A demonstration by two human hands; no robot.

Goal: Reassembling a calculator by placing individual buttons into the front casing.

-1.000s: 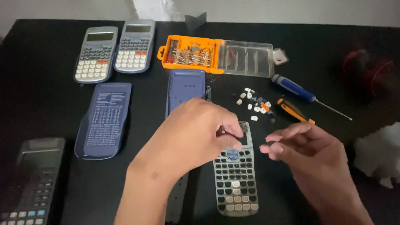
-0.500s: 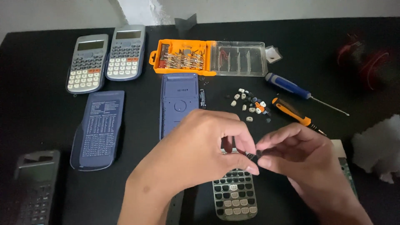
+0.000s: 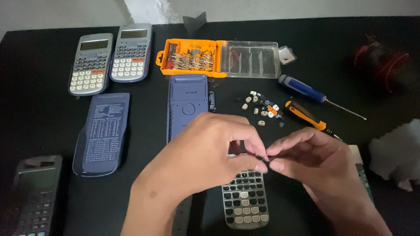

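— Both hands have drawn together since a second ago: the left hand (image 3: 205, 153) lifted off the keypad frame (image 3: 244, 199), and the right hand (image 3: 315, 164) closed in until the fingertips meet.

— Holding what?

— A tiny dark piece, pinched between both hands' narrow fingertips (too small to name; perhaps a key), just above the frame near the table's front edge.

— And the loose keys (image 3: 262, 107)?

— Scattered mid-table, beside the orange-handled screwdriver (image 3: 306, 116) and the blue back cover (image 3: 188, 105).
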